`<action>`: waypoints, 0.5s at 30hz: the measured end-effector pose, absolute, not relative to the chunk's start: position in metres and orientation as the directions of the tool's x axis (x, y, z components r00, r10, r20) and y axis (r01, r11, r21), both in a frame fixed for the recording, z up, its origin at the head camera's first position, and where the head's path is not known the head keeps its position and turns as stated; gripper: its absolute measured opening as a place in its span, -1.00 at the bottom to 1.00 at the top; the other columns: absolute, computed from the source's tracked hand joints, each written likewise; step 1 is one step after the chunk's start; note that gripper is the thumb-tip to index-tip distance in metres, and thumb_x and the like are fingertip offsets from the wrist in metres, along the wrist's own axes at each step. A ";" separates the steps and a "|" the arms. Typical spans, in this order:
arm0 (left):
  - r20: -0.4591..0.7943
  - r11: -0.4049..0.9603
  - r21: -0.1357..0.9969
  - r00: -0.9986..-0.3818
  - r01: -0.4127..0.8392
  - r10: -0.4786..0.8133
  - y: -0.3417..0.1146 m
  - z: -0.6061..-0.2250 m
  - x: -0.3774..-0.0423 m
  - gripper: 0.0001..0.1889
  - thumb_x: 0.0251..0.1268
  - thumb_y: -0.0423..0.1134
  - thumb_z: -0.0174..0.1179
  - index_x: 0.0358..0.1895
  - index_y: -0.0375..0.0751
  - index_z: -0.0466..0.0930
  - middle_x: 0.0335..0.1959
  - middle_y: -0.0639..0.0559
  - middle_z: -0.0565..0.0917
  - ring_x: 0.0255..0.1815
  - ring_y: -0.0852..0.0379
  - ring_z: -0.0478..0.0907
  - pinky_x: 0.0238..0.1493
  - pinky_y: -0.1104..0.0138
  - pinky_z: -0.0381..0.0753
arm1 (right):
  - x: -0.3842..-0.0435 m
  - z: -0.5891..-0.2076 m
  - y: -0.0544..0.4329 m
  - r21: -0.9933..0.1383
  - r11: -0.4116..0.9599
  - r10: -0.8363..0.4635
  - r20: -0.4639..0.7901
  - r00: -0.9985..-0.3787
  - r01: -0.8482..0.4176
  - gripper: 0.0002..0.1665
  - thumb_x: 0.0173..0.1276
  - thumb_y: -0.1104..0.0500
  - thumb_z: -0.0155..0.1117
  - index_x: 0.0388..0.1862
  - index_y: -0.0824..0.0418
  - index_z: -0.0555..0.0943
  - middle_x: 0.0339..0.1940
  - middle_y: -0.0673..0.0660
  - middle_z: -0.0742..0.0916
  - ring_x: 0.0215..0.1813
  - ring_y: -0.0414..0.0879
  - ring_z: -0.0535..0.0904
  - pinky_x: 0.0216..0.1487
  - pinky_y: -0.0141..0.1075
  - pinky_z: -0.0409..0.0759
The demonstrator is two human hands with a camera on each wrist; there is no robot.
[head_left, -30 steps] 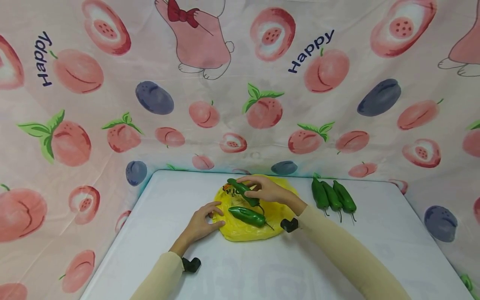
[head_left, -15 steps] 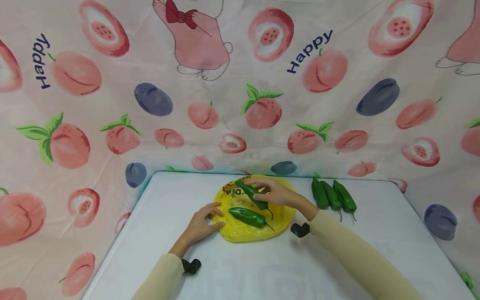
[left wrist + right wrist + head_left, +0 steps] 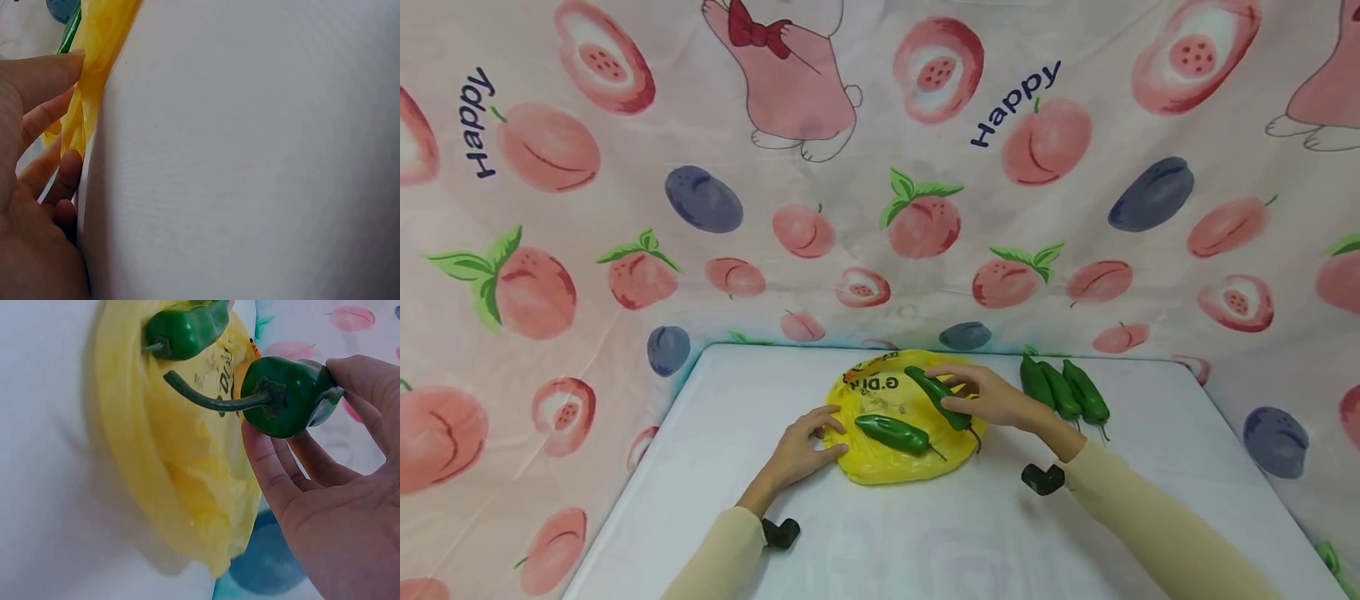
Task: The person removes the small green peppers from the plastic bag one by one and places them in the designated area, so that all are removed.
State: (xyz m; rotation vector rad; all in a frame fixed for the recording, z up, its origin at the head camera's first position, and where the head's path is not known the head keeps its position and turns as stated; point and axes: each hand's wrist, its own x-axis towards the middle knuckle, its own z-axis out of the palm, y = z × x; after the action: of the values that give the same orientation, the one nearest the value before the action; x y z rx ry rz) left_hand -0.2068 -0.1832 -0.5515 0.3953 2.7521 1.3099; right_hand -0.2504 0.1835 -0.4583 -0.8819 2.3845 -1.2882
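Observation:
My right hand [image 3: 992, 398] pinches a long green chili pepper [image 3: 934, 390] between thumb and fingertips, over the right part of a flat yellow plastic bag [image 3: 872, 467]. In the right wrist view the held pepper [image 3: 294, 397] shows its curved stem, raised off the bag. A second green chili pepper [image 3: 891, 434] lies on the bag, its stem to the right. My left hand [image 3: 801, 446] rests at the bag's left edge, thumb and fingers spread. The left wrist view shows the thumb and fingertips against the yellow plastic [image 3: 94, 69].
Three more green chili peppers [image 3: 1062, 390] lie side by side at the back right, partly behind my right hand. The white table [image 3: 917, 542] meets a fruit-print cloth [image 3: 850, 242] along its back and sides.
My right hand has moved to the right with the pepper, from the middle of the bag to its right side. The left hand and the other peppers stay in place.

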 end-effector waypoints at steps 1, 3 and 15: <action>0.048 0.604 0.771 -0.965 0.200 0.259 -0.183 -0.552 -0.207 -0.81 0.22 -0.08 0.49 -0.16 0.23 0.69 0.42 0.10 0.51 0.04 0.11 0.45 0.27 0.02 0.38 | -0.248 -0.458 0.188 -0.828 0.414 -0.632 0.037 -0.774 -0.378 -0.42 0.51 0.15 0.31 0.47 0.07 0.47 0.48 0.19 0.50 0.36 0.24 0.51 0.24 0.07 0.56; 0.048 0.607 0.770 -0.965 0.200 0.257 -0.183 -0.552 -0.207 -0.81 0.22 -0.09 0.49 -0.16 0.22 0.69 0.42 0.10 0.51 0.04 0.12 0.45 0.26 0.02 0.39 | -0.244 -0.456 0.195 -0.831 0.418 -0.619 0.037 -0.785 -0.368 -0.42 0.50 0.15 0.32 0.46 0.08 0.48 0.48 0.20 0.50 0.34 0.25 0.52 0.22 0.07 0.57; 0.045 0.605 0.772 -0.966 0.195 0.254 -0.182 -0.554 -0.207 -0.81 0.22 -0.09 0.49 -0.16 0.21 0.70 0.42 0.11 0.52 0.04 0.11 0.44 0.26 0.02 0.38 | -0.212 -0.457 0.246 -0.828 0.480 -0.506 0.009 -0.862 -0.291 -0.43 0.49 0.10 0.34 0.44 0.05 0.50 0.43 0.23 0.54 0.28 0.27 0.56 0.14 -0.02 0.63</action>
State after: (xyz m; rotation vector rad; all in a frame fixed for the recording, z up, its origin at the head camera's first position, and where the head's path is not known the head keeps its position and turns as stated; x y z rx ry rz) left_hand -0.2075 -0.1817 -0.5539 0.3855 2.7524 1.3101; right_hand -0.2123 0.2461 -0.4567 -0.6836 2.4908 -1.3258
